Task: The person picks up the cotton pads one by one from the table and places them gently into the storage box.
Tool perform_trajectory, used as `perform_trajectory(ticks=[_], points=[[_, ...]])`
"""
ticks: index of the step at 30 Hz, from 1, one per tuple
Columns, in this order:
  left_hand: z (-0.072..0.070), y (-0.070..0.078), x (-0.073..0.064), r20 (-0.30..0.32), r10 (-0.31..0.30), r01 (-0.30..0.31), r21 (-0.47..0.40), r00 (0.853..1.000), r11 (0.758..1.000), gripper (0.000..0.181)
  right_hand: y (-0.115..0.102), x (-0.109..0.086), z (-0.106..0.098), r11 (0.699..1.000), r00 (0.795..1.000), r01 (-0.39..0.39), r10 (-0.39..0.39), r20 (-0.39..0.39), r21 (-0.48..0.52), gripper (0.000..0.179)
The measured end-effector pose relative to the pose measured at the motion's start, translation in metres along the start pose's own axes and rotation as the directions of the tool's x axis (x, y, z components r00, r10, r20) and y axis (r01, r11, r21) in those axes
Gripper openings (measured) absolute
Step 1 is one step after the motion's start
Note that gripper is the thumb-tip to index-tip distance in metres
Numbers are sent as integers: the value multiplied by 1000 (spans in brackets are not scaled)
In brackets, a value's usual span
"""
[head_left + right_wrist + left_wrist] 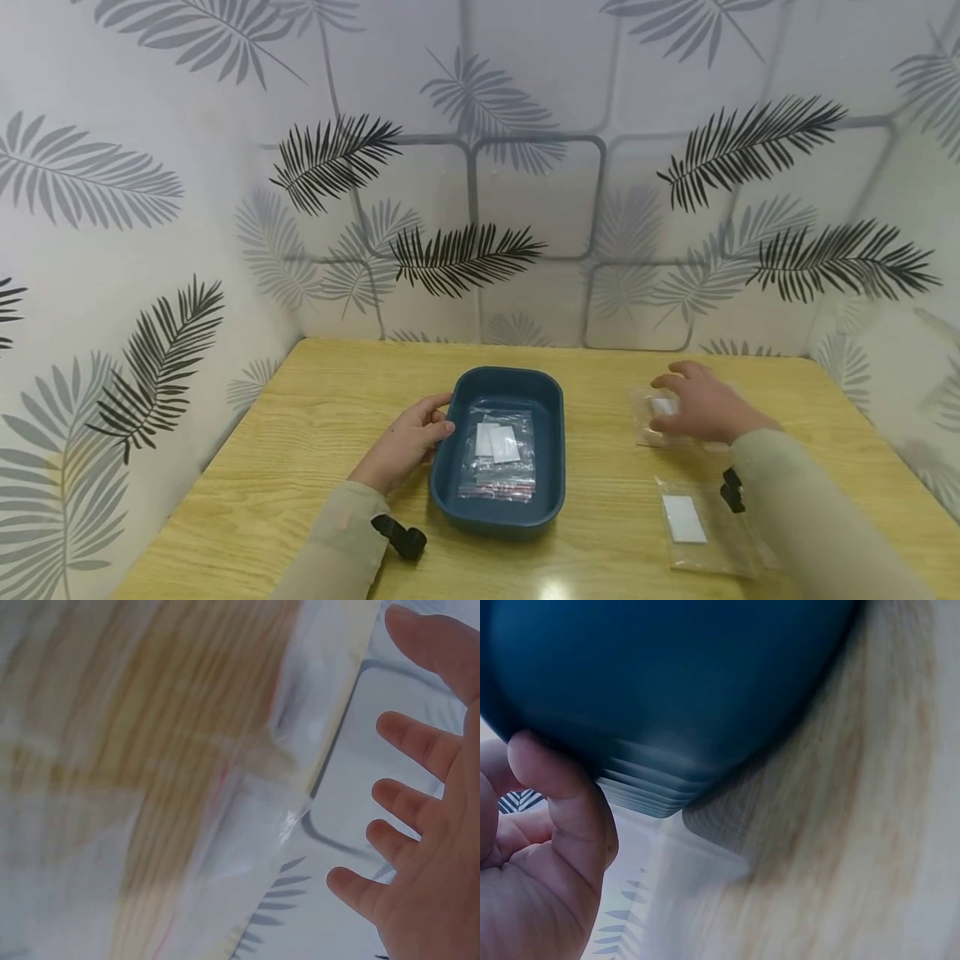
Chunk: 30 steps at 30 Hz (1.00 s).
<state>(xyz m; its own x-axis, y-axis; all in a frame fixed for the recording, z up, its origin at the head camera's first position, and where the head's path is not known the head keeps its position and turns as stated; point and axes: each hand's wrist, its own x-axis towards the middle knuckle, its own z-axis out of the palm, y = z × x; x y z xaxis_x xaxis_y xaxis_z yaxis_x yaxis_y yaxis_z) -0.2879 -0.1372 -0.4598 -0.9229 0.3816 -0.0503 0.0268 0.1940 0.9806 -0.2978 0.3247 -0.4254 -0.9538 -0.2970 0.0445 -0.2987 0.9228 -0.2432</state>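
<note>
- We see the left hand (pixel 408 442) at the left side of the blue tray (pixel 555 467), its thumb over the rim and its bent fingers along the outer wall, so that edge is gripped between them.
- Inside the tray, to the right of that hand, lie clear zip bags (pixel 501 479) holding white pieces; they overlap, red strips toward the near end, and the left hand does not touch them.
- We find the right hand (pixel 708 404) well apart from the tray, over the right part of the wooden table (pixel 315 442).
- Its thumb and fingers are spread apart with nothing pinched between them, as the right wrist view shows plainly.
- Below that hand, partly hidden by it, lies the far clear bag (pixel 643 429); a white piece shows in it beside the thumb.
- Nearer to us, below the right wrist and partly behind the sleeve (pixel 802 508), lies the near clear bag (pixel 684 518), flat on the table with another white piece inside.
</note>
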Motion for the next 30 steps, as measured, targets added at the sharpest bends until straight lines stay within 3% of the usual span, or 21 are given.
perform_trajectory(ticks=[12,20,30], points=[[-2,-2,1,-5,-1,1,-11,1000,1000,53,13,-2,4,996,990,-89,92,107,-33,84],[-2,0,0,-6,1,0,27,1000,1000,54,10,-3,7,990,978,-136,138,159,-21,80],[-1,-2,2,4,2,-2,-3,1000,1000,54,16,0,12,990,981,-138,140,137,-27,72]])
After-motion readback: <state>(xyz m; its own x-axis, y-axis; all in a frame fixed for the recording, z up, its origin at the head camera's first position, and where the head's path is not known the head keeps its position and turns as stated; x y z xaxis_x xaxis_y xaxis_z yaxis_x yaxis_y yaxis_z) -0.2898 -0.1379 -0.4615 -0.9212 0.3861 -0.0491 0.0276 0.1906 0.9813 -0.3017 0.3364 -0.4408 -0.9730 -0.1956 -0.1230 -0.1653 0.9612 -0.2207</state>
